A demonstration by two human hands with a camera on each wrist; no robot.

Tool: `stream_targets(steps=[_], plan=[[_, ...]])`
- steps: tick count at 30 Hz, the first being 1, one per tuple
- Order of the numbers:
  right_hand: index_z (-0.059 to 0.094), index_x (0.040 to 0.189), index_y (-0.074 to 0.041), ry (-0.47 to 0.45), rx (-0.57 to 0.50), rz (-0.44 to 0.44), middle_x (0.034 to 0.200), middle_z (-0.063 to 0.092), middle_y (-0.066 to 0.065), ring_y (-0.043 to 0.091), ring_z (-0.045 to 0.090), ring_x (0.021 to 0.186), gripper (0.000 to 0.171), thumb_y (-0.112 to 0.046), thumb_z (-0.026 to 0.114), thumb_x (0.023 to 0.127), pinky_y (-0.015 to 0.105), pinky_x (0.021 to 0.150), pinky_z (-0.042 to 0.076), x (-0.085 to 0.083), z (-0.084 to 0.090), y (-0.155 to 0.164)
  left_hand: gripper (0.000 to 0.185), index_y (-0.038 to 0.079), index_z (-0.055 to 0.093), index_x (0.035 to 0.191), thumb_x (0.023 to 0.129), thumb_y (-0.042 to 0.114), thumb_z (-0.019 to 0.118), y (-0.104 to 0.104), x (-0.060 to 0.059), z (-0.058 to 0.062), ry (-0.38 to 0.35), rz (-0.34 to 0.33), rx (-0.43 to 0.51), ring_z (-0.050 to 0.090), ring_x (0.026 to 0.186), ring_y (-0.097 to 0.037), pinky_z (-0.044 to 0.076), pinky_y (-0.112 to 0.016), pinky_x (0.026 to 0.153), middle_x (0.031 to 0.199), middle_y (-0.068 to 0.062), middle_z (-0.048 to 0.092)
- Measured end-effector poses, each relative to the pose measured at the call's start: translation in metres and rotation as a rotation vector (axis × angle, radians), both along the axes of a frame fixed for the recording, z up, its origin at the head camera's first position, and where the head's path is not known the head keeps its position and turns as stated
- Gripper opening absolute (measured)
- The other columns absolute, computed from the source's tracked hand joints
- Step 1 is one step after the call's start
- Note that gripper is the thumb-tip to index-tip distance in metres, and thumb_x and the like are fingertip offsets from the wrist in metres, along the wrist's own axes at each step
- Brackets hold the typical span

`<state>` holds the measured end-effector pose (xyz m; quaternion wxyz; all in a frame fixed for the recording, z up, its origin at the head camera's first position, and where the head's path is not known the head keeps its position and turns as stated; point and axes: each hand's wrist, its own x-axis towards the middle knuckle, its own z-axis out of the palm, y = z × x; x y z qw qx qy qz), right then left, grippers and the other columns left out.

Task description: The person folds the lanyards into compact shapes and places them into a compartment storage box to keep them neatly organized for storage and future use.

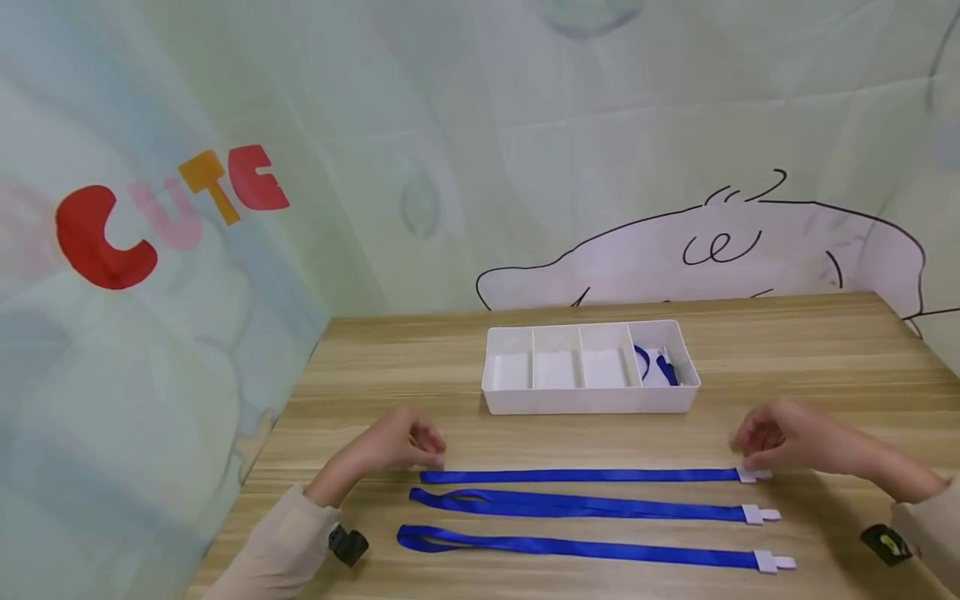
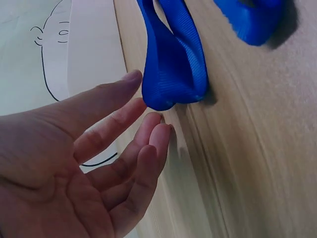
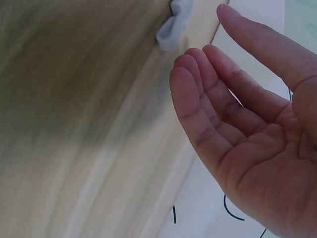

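While a big wooden table (image 1: 787,350) fills the view, a soft printed cloth wall (image 1: 450,125) hangs behind its far edge and down its left edge. Near the middle of the table sits a white tray (image 1: 592,403) with four boxes in a row, and a rolled-up blue strap (image 1: 658,363) lies in the box at the right end. Three long blue straps lie flat in a row by the near edge, each with a loop at the left and a white clip at the right. The far strap (image 1: 577,476) is the one between the two hands; the middle strap (image 1: 577,505) and the near strap (image 1: 577,547) lie just beside it. The left hand (image 1: 401,443) is at the far strap's loop end, fingers loose and gently bent, tips right next to the blue loop (image 2: 173,69) and not gripping it. The right hand (image 1: 787,437) is at the white clip (image 1: 752,474), fingers straight and relaxed, holding nothing.
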<state>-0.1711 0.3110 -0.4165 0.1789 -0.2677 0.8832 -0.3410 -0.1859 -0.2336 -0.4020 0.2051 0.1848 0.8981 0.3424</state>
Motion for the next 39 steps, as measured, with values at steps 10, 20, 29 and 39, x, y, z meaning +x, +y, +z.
stream_targets(steps=[10, 20, 29, 39], plan=[[0.070, 0.091, -0.005, -0.028, 0.024, 0.009, 0.076, 0.061, -0.008, 0.004, 0.052, 0.065, 0.016, -0.013, 0.082, 0.083, 0.023, 0.055, 0.049, 0.001, -0.008, -0.001, 0.013, -0.001, 0.074, 0.090, 0.083, 0.006, 0.081, 0.002, 0.002, -0.003, -0.006, 0.009, -0.003, 0.066, 0.073, -0.016, 0.055, -0.027, 0.064, 0.079, -0.003, 0.070], [0.068, 0.089, -0.005, -0.023, 0.003, 0.018, 0.076, 0.060, -0.008, 0.003, 0.051, 0.065, 0.015, -0.011, 0.081, 0.082, 0.023, 0.054, 0.048, 0.000, -0.012, -0.001, 0.004, -0.001, 0.074, 0.088, 0.085, -0.001, 0.076, 0.003, 0.003, -0.004, 0.001, 0.007, -0.001, 0.066, 0.071, -0.013, 0.055, -0.025, 0.063, 0.079, -0.005, 0.072], [0.068, 0.089, -0.006, -0.043, -0.019, 0.031, 0.076, 0.059, -0.007, 0.003, 0.050, 0.066, 0.013, -0.009, 0.080, 0.084, 0.023, 0.054, 0.047, 0.000, -0.014, 0.000, 0.010, 0.003, 0.076, 0.087, 0.093, 0.009, 0.071, 0.004, 0.001, -0.005, 0.037, -0.003, -0.024, 0.053, 0.064, -0.009, 0.045, -0.022, 0.057, 0.074, 0.000, 0.069], [0.068, 0.090, -0.005, -0.063, -0.028, 0.041, 0.079, 0.061, -0.006, 0.003, 0.052, 0.068, 0.012, -0.008, 0.078, 0.085, 0.023, 0.056, 0.049, -0.001, -0.012, 0.000, 0.009, 0.003, 0.076, 0.087, 0.093, 0.008, 0.071, 0.005, 0.002, -0.004, 0.022, -0.016, -0.012, 0.057, 0.065, -0.010, 0.049, -0.023, 0.059, 0.074, -0.001, 0.069]])
